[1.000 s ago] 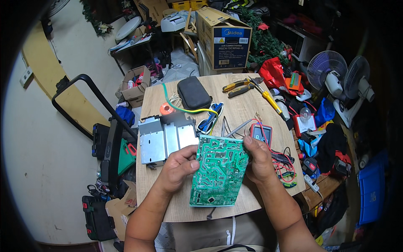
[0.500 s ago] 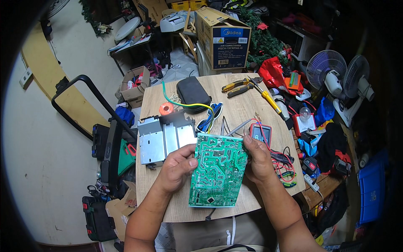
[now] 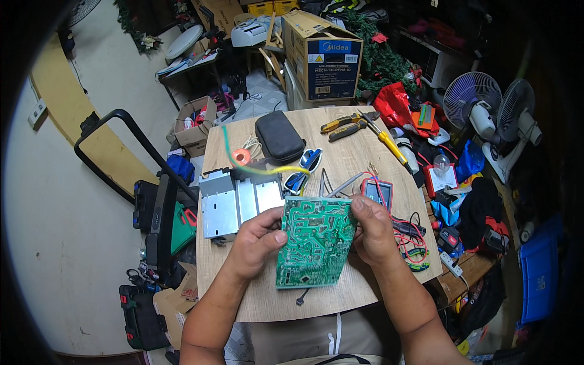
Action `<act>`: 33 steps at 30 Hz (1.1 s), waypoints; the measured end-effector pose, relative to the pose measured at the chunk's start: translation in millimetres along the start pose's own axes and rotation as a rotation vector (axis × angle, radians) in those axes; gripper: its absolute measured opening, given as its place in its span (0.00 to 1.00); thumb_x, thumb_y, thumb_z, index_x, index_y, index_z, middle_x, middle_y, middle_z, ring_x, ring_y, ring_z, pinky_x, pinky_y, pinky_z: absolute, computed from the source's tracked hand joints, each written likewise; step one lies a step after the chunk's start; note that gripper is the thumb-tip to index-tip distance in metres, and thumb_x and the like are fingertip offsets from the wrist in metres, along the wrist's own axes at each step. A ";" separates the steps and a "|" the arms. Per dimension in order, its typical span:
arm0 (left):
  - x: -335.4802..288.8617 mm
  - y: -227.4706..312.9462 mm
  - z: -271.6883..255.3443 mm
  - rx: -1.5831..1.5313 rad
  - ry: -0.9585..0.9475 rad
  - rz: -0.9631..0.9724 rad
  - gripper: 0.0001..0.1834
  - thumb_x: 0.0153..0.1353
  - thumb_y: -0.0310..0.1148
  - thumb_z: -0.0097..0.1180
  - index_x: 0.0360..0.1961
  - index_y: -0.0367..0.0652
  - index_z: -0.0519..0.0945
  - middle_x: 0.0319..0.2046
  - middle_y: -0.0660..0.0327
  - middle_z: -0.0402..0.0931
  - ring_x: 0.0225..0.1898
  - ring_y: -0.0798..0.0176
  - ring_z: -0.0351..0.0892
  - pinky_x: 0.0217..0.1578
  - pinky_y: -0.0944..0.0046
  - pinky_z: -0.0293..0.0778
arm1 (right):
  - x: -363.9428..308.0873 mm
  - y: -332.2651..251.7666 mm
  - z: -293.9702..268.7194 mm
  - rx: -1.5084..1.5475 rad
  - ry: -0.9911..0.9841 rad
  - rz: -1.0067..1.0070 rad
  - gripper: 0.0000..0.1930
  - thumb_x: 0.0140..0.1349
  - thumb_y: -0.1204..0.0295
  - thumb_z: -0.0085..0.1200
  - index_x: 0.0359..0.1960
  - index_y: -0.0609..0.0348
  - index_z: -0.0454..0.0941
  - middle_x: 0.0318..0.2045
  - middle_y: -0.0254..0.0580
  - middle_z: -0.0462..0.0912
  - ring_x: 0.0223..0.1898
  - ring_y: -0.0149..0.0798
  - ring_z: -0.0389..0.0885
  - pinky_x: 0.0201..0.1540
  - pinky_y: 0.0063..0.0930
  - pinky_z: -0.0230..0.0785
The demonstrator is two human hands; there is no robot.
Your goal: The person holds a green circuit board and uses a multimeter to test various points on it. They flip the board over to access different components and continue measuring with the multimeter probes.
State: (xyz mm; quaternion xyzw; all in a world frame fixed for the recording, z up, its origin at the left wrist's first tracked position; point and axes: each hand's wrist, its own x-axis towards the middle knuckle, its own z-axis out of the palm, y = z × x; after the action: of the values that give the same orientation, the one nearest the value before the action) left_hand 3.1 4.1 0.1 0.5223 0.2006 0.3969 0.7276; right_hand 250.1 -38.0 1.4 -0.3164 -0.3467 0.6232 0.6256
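I have the green circuit board (image 3: pixel 316 243) up in front of me, right of the metal case (image 3: pixel 240 204) and nearer to me than it, soldered side facing me. My left hand (image 3: pixel 250 246) pinches its left edge, thumb on the face and fingers curled behind; my right hand (image 3: pixel 375 234) grips its upper right edge likewise, each closed down about to the board's thickness. Against half a second ago, my hands have hardly moved, but the board has tipped, so its near edge sits higher in my view and its face looks shorter. The black plug (image 3: pixel 300 300) below it, nearer to me than the case, now shows more fully. The yellow-green wire (image 3: pixel 261 171), blurred, has swung left and lower across the case's back edge, baring more of the sunglasses (image 3: pixel 297 182) just right of the case. The meter (image 3: pixel 377 190), farther right of the case, shows a changed reading. Beyond the case, the orange spool (image 3: pixel 241 157) and black pouch (image 3: pixel 280 137) lie as before.
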 end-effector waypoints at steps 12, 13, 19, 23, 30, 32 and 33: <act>4.0 7.0 -2.6 0.708 0.036 0.681 0.24 0.45 0.19 0.69 0.47 0.45 0.87 0.43 0.60 0.81 0.49 0.54 0.79 0.55 0.56 0.75 | -8.4 -6.9 2.0 -0.644 -0.138 -0.623 0.30 0.63 0.52 0.67 0.55 0.66 0.83 0.46 0.45 0.79 0.51 0.39 0.76 0.58 0.32 0.67; 3.9 8.0 -2.6 0.766 0.065 0.706 0.24 0.43 0.21 0.70 0.45 0.49 0.88 0.41 0.63 0.82 0.50 0.50 0.78 0.57 0.51 0.73 | -7.8 -7.7 1.2 -0.673 -0.161 -0.656 0.29 0.62 0.54 0.68 0.56 0.65 0.83 0.50 0.47 0.78 0.53 0.40 0.75 0.59 0.33 0.68; -0.4 11.3 2.4 0.971 0.146 0.837 0.26 0.43 0.28 0.78 0.46 0.61 0.87 0.46 0.65 0.82 0.55 0.50 0.76 0.63 0.44 0.68 | -5.7 -1.6 1.0 -0.607 -0.169 -0.758 0.28 0.61 0.59 0.66 0.59 0.64 0.82 0.53 0.48 0.76 0.53 0.42 0.75 0.59 0.34 0.68; -3.1 8.6 6.5 1.103 0.233 0.924 0.26 0.44 0.33 0.80 0.45 0.68 0.87 0.51 0.67 0.82 0.58 0.50 0.74 0.66 0.43 0.65 | -10.4 -3.7 -3.7 -0.604 -0.189 -0.652 0.30 0.61 0.64 0.64 0.63 0.66 0.79 0.56 0.50 0.78 0.56 0.41 0.76 0.62 0.34 0.66; -2.4 3.8 6.7 1.277 0.285 0.989 0.34 0.43 0.24 0.76 0.54 0.57 0.82 0.55 0.63 0.80 0.60 0.47 0.73 0.66 0.44 0.66 | -9.7 3.9 -3.4 -0.178 -0.158 -0.361 0.30 0.62 0.72 0.59 0.66 0.72 0.72 0.60 0.49 0.79 0.60 0.38 0.78 0.68 0.33 0.64; -0.6 2.0 8.8 1.263 0.343 0.997 0.37 0.41 0.21 0.74 0.57 0.50 0.77 0.53 0.58 0.80 0.61 0.44 0.73 0.65 0.46 0.68 | -6.3 5.8 -2.6 -0.072 -0.145 -0.361 0.31 0.61 0.72 0.60 0.67 0.73 0.71 0.59 0.50 0.79 0.60 0.38 0.78 0.68 0.34 0.64; 0.1 1.4 10.1 1.245 0.373 0.994 0.37 0.41 0.21 0.74 0.57 0.49 0.77 0.52 0.58 0.80 0.61 0.44 0.73 0.64 0.46 0.69 | -5.2 6.2 -2.3 -0.063 -0.126 -0.363 0.33 0.61 0.72 0.60 0.67 0.74 0.69 0.59 0.50 0.79 0.60 0.39 0.78 0.68 0.34 0.65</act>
State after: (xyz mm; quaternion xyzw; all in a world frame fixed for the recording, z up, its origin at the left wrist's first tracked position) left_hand 9.8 -1.6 5.2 0.7839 0.2473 0.5694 -0.0019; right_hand 248.6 -43.0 -5.3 -0.2283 -0.4559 0.5075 0.6946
